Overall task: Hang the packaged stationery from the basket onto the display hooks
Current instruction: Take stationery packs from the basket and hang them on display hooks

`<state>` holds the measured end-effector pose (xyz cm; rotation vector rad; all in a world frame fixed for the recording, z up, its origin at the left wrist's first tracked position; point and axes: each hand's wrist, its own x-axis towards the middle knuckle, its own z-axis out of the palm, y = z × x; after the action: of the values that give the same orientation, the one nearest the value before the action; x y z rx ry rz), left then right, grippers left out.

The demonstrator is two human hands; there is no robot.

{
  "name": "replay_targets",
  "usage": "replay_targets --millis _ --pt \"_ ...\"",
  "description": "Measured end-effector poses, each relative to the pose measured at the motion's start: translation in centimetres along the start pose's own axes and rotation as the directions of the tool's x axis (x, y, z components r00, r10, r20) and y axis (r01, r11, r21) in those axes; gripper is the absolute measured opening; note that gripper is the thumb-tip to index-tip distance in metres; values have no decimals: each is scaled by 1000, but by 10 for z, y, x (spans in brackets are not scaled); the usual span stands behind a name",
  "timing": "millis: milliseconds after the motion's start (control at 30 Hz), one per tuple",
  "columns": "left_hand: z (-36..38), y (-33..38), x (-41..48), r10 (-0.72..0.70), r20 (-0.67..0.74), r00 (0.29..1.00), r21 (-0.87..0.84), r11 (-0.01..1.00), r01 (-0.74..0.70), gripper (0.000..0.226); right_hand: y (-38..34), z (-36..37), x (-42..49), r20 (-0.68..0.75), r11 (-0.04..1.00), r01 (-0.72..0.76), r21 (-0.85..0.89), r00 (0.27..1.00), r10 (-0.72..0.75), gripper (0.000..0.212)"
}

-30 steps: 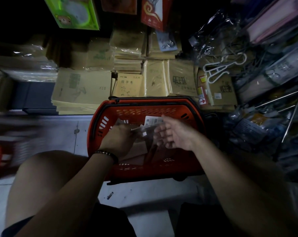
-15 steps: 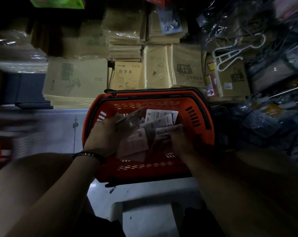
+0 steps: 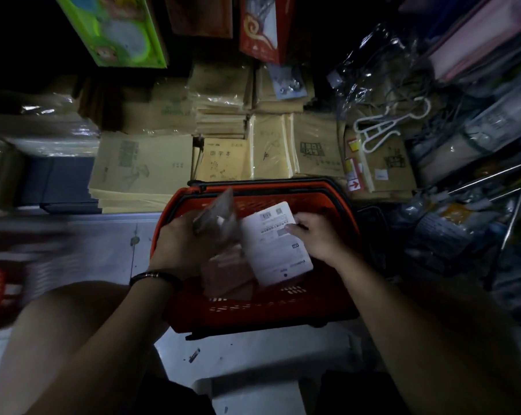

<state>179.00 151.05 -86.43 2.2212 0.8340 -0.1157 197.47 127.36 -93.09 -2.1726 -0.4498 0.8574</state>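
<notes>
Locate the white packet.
Head view, centre: white packet above the basket, held by the right hand, beside the bundle in the left hand.

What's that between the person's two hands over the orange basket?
In the head view, a white printed packet held by the right hand, beside a blurred bunch of packets gripped by the left hand.

Stacks of tan paper exercise books (image 3: pixel 142 172) are lying along the back, wrapped in clear film, beside one cover printed with dark characters (image 3: pixel 223 160). A bright green cardboard box (image 3: pixel 118 28) and a red packet with a gold swirl (image 3: pixel 262 31) are showing above them. A white plastic hanger (image 3: pixel 385 127) is resting on brown packets to the right, and crumpled clear plastic (image 3: pixel 364 70) is glinting above it. A small dark scrap (image 3: pixel 194 354) is lying on the white tiled floor (image 3: pixel 103 244).
</notes>
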Motion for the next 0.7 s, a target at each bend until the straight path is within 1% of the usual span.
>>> replay_targets --millis 67,133,200,267,367,433,467,533,567,700 --pt "-8 4 -3 -44 -88 995 -103 994 35 21 -11 -10 -13 -53 998 36 53 998 -33 16" --pt "-15 8 -8 -137 -117 984 -291 952 98 22 -19 -19 -29 -107 989 48 138 994 -33 21" --pt "-19 14 -17 -233 -88 969 -527 836 153 20 -28 -27 -47 -154 965 62 255 988 -23 20" --pt "-22 23 -30 -277 -50 960 -670 721 173 21 -38 -36 -62 -195 928 97 359 980 -26 18" --pt "-28 38 -47 -250 -32 968 -774 619 135 41 -57 -46 -84 -242 875 140 463 970 -27 21" --pt "-35 48 -57 -221 -42 974 -803 587 99 43 -74 -51 -98 -269 829 171 532 963 -26 19" --pt "-40 53 -61 -214 -53 975 -810 581 84 40 -81 -55 -104 -282 808 189 557 959 -30 16" --pt "-50 62 -70 -226 -75 971 -809 583 73 27 -96 -63 -116 -314 803 249 542 946 -81 9" --pt "-54 65 -74 -235 -77 969 -816 573 75 26 -103 -68 -122 -326 805 281 522 938 -116 7" --pt "-70 81 -92 -279 -54 959 -868 487 93 32 -131 -89 -148 -373 783 412 467 894 -248 16"
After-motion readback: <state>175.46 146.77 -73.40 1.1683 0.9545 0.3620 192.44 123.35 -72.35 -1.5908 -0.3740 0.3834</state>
